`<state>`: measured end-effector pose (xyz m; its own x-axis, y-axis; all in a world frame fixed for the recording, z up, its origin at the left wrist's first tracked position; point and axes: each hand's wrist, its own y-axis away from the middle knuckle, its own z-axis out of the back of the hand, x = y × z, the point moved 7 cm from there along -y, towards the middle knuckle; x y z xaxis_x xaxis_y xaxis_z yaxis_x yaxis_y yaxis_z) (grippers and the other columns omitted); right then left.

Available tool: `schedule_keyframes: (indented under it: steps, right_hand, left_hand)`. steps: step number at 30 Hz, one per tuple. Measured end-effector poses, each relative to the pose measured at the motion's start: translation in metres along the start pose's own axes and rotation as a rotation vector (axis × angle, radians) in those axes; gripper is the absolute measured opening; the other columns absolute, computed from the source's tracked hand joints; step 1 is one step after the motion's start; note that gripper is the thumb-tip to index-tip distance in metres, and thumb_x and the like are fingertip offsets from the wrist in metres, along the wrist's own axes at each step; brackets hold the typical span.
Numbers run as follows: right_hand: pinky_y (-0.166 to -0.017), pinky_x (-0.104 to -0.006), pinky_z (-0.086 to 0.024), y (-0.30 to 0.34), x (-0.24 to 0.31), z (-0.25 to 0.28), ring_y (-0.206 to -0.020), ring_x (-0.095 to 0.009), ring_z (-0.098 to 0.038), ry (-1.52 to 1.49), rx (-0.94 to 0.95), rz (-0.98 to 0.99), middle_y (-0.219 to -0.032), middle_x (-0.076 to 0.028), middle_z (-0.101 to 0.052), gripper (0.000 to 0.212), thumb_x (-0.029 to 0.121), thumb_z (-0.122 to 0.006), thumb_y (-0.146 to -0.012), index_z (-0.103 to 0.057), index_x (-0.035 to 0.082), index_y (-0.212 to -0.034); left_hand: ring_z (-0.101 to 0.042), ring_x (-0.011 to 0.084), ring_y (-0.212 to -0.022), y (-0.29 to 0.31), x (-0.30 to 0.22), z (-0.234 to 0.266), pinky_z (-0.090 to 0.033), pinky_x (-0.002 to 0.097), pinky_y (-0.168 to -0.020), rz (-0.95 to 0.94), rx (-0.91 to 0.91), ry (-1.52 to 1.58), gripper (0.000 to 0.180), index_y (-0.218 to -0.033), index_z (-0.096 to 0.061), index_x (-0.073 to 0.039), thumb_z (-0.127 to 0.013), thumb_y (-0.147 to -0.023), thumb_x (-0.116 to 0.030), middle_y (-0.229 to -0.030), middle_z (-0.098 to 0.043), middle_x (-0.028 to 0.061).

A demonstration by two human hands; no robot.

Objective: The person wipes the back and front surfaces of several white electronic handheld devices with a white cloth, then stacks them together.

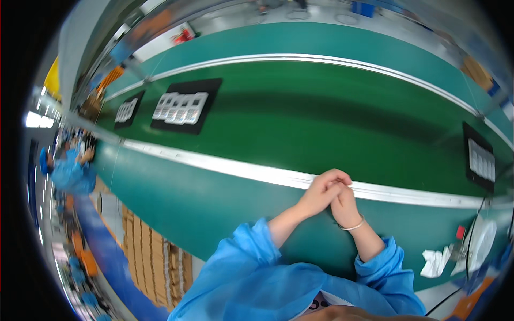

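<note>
Green belt (300, 117) carries the black trays (193, 86) of silvery pieces (180, 108), two leftward, one far right, all apart from the hands. By the metal rail (241, 168) the left hand (320, 193) meets the right hand (345, 206), its fingers bent and pressed together; the right's cannot be told. Seemingly a pause; the next move probably calls for unclasping
</note>
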<state>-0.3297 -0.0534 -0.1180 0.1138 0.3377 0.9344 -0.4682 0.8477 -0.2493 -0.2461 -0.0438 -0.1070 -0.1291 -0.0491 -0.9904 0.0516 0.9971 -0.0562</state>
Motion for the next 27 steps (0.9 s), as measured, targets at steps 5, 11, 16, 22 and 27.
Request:
schedule_keyframes:
  steps: [5, 11, 16, 22, 27]
  right_hand:
    - [-0.06, -0.0252, -0.049, -0.023, -0.025, 0.019, -0.078, -0.011, -0.061, -0.464, 0.113, -0.258, -0.086, -0.005, -0.062, 0.028, 0.008, -0.06, -0.091, -0.056, 0.003, -0.118]
    - [-0.054, -0.0222, -0.049, -0.053, -0.069, 0.182, -0.074, -0.011, -0.059, -0.334, -0.615, -0.186, -0.095, -0.006, -0.06, 0.039, 0.007, -0.06, -0.091, -0.048, 0.005, -0.128]
    - [-0.09, -0.0409, -0.049, 0.0, -0.112, 0.358, -0.11, -0.028, -0.055, 0.457, -1.227, -0.196, -0.125, -0.019, -0.053, 0.043, 0.015, -0.068, -0.086, -0.051, 0.004, -0.124]
    - [-0.115, -0.055, -0.018, 0.037, -0.119, 0.418, -0.142, -0.048, -0.02, 1.152, -1.14, -0.677, -0.149, -0.034, -0.025, 0.096, 0.039, -0.076, -0.075, -0.026, -0.003, -0.146]
    - [-0.114, -0.0536, -0.022, 0.049, -0.113, 0.442, -0.139, -0.042, -0.028, 1.207, -1.171, -0.739, -0.145, -0.028, -0.036, 0.101, 0.054, -0.076, -0.073, -0.033, -0.004, -0.143]
  left_hand:
    - [-0.059, 0.0168, -0.1, -0.005, 0.014, 0.005, -0.048, 0.0306, -0.088, 0.061, -0.067, -0.1, 0.047, -0.139, -0.044, -0.006, -0.056, -0.095, -0.017, -0.115, -0.062, 0.0101]
    - [-0.054, 0.0309, -0.109, 0.001, -0.011, -0.026, -0.045, 0.0382, -0.095, -0.256, 0.173, -0.918, 0.037, -0.123, -0.062, -0.011, -0.067, -0.086, -0.013, -0.126, -0.057, 0.0118]
    - [-0.049, 0.0292, -0.116, -0.002, -0.009, -0.03, -0.047, 0.0377, -0.095, -0.283, 0.196, -1.003, 0.028, -0.111, -0.07, -0.013, -0.068, -0.084, -0.009, -0.123, -0.057, 0.0098]
    - [-0.048, 0.03, -0.117, -0.001, -0.004, -0.023, -0.042, 0.0396, -0.1, -0.131, 0.176, -0.982, 0.028, -0.111, -0.07, -0.014, -0.068, -0.083, -0.009, -0.123, -0.058, 0.0075]
    - [-0.049, 0.0204, -0.115, -0.003, -0.009, -0.026, -0.049, 0.0287, -0.087, -0.092, 0.165, -0.994, 0.022, -0.113, -0.068, -0.009, -0.061, -0.092, -0.008, -0.125, -0.054, 0.0072]
